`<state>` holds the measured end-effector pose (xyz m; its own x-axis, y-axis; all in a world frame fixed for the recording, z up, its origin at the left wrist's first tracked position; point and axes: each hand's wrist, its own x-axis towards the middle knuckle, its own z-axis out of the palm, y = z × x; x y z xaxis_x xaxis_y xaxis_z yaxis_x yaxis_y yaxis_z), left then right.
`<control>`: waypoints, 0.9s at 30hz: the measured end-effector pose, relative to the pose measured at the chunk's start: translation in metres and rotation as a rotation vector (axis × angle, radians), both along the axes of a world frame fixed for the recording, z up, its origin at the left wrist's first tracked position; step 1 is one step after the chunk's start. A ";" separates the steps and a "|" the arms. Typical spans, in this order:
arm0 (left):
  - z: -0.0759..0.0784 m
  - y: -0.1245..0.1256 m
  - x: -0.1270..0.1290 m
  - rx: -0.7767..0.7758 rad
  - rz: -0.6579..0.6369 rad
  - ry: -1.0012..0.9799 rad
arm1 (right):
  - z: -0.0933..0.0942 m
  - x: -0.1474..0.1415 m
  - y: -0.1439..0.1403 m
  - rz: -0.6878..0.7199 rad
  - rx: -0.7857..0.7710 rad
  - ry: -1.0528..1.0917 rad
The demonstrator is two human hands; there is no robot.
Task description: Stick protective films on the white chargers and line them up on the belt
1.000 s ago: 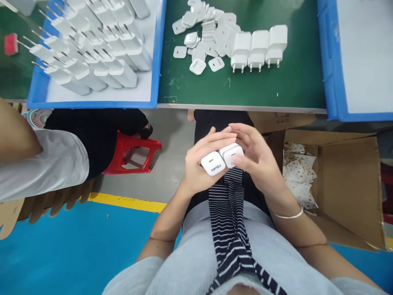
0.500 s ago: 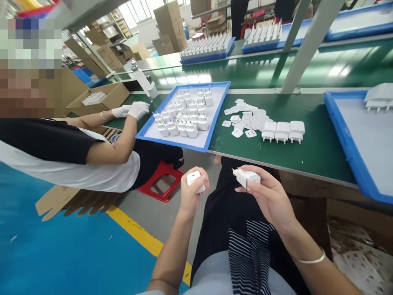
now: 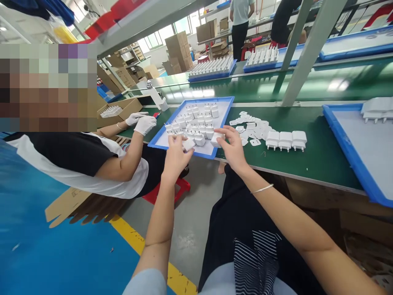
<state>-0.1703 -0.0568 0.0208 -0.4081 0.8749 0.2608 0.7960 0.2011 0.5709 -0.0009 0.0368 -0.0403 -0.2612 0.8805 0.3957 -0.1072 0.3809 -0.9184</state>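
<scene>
Two chargers brought to the tray

From where I stand, both hands are over the near edge of a blue-rimmed tray (image 3: 203,155). The left hand (image 3: 175,159) has its thumb and fingers closed on a white charger (image 3: 188,144), held tilted above the tray's near rim. The right hand (image 3: 233,150) curves its thumb and fingers around a second charger (image 3: 216,139) at the tray's near right corner, opened only about as far as the block is wide. I can't tell whether that one's base touches the tray.

The step in hand looks to be placing: the standing chargers (image 3: 200,140) beside them in the tray are upright, prongs skyward. The next move, I judge, calls for straight wrists, a flat base and a soft release, since a nudge could topple the neighbours.

The chargers look like smooth hard plastic, blocky with rounded edges, their thin metal prongs poking out. To the tray's right, on the slick green table (image 3: 319,157), thin, square-cornered white caps (image 3: 256,129) lie in a loose heap, just beside three chargers (image 3: 285,140) in a row. Left of the tray are a co-worker's hands in matte white gloves (image 3: 145,125), near a brown cardboard box (image 3: 130,109)
</scene>
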 end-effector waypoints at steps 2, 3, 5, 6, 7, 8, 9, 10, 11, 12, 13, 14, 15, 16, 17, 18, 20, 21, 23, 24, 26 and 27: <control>0.006 0.011 -0.009 -0.023 -0.005 0.070 | -0.006 -0.020 0.002 -0.047 0.098 -0.005; 0.007 0.016 -0.013 -0.038 -0.018 0.091 | -0.009 -0.028 0.003 -0.053 0.148 -0.017; 0.004 0.024 -0.018 -0.068 -0.053 0.108 | -0.015 -0.037 0.004 -0.042 0.233 -0.059; 0.001 0.027 -0.019 -0.081 -0.074 0.108 | -0.018 -0.039 0.004 -0.036 0.246 -0.078; -0.003 0.029 -0.020 -0.092 -0.095 0.103 | -0.021 -0.040 0.005 -0.031 0.239 -0.089; -0.007 0.030 -0.021 -0.099 -0.114 0.097 | -0.024 -0.040 0.006 -0.033 0.233 -0.101; -0.010 0.030 -0.021 -0.101 -0.131 0.090 | -0.026 -0.040 0.008 -0.035 0.228 -0.112; -0.013 0.030 -0.020 -0.100 -0.149 0.083 | -0.028 -0.040 0.010 -0.035 0.224 -0.121; -0.015 0.031 -0.019 -0.096 -0.167 0.074 | -0.028 -0.040 0.012 -0.032 0.224 -0.129; -0.015 0.031 -0.018 -0.093 -0.187 0.064 | -0.027 -0.040 0.014 -0.025 0.226 -0.136; -0.015 0.032 -0.017 -0.092 -0.212 0.051 | -0.025 -0.041 0.016 -0.015 0.230 -0.142; -0.014 0.033 -0.015 -0.093 -0.238 0.039 | -0.022 -0.041 0.017 -0.005 0.236 -0.148; -0.013 0.034 -0.014 -0.094 -0.262 0.028 | -0.018 -0.041 0.018 -0.001 0.241 -0.153; -0.012 0.035 -0.012 -0.092 -0.284 0.017 | -0.014 -0.039 0.018 -0.004 0.248 -0.159; -0.011 0.036 -0.010 -0.087 -0.304 0.006 | -0.009 -0.035 0.016 -0.016 0.256 -0.166; -0.010 0.038 -0.008 -0.075 -0.323 -0.003 | -0.004 -0.028 0.014 -0.037 0.266 -0.177; -0.010 0.042 -0.007 -0.034 -0.360 -0.024 | 0.006 -0.006 0.006 -0.094 0.298 -0.206; -0.012 0.044 -0.008 0.000 -0.370 -0.020 | 0.010 0.009 0.001 -0.118 0.320 -0.220; -0.016 0.052 -0.011 0.085 -0.368 0.009 | 0.017 0.047 -0.014 -0.130 0.364 -0.223; -0.017 0.055 -0.012 0.090 -0.352 0.017 | 0.021 0.069 -0.023 -0.123 0.372 -0.228; -0.019 0.057 -0.011 0.089 -0.314 0.055 | 0.030 0.117 -0.041 -0.137 0.370 -0.269; -0.018 0.054 -0.008 0.110 -0.298 0.084 | 0.035 0.142 -0.047 -0.171 0.376 -0.293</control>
